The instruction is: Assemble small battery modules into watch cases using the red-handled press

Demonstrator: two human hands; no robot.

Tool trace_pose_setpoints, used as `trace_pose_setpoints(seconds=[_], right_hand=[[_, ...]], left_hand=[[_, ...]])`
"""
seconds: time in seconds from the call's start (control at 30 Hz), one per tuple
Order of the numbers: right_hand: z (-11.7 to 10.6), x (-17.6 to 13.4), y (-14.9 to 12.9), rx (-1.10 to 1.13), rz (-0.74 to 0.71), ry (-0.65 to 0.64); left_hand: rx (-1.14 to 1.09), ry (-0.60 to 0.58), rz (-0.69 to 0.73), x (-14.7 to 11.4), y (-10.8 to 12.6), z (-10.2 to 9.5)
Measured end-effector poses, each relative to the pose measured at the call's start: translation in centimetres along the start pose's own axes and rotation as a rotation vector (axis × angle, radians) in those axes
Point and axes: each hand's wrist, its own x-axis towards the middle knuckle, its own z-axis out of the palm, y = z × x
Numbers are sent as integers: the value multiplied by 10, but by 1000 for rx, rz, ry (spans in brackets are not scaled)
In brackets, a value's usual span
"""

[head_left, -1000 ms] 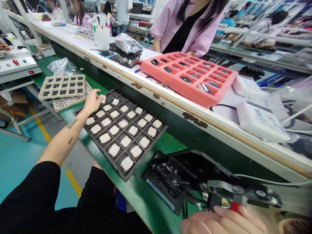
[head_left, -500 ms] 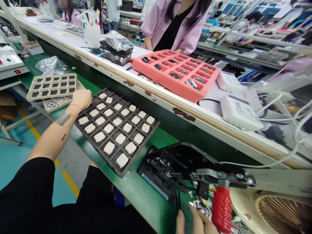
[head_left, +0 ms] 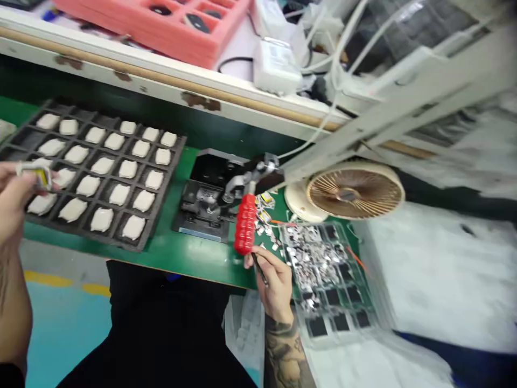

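Note:
At the left edge, my left hand [head_left: 14, 196] pinches a small white-framed part [head_left: 39, 175] with a yellow patch, held above the dark foam tray [head_left: 139, 245]. Rows of off-white squarish pieces [head_left: 102, 219] sit in that tray's compartments. My right hand [head_left: 274, 280] is closed around slim dark tweezers [head_left: 259, 268], whose front end is hidden. Just above its fingers is the red grip [head_left: 245, 225] of a black toggle-clamp fixture [head_left: 204, 207]. The fingers are close to the grip; I cannot tell whether they touch it.
Right of the fixture lie scattered small parts [head_left: 264, 215] and a clear compartment tray [head_left: 319, 339] of small pieces. A beige fan [head_left: 355, 189] stands behind them. The raised white bench edge [head_left: 161, 81] carries a pink foam tray [head_left: 173, 40] and white boxes [head_left: 277, 64].
The view has swung right and down. My left hand has come back from the far-left trays and now holds the small part. My right hand is in fuller view, beside the red grip.

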Motion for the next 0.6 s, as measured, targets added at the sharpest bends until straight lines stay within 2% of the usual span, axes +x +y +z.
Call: trace_pose_setpoints(seconds=[0.03,0.07,0.1,0.13,0.17,0.2,0.23,0.3,0.37,0.47,0.6], right_hand=[[2,-3,-1,151,-20,24],[5,-5,-2,240,-44,56],[9,-6,-2,266,-63,99],[12,-7,-2,242,-72,159],[15,-6,-1,184,-70,233],[16,-5,-1,100,-62,296],[17,-3,-1,1,-56,330],[16,-2,-2,-201,-46,327],[15,-5,-6,-300,-42,309],[24,-16,-11,-137,-57,349],[50,-28,-13,62,-125,328]], left_hand=[[-135,-174,59,-32,10,4],[-439,-489,115,-66,21,12],[-684,-724,130,-98,33,24],[-831,-949,124,-129,45,40],[-914,-1127,100,-155,58,60],[-959,-1244,70,-178,70,81],[-981,-1298,48,-195,81,104],[-1024,-1264,33,-216,96,145],[-1025,-1217,40,-225,100,173],[-979,-1187,74,-231,91,188],[-974,-1142,72,-236,82,187]])
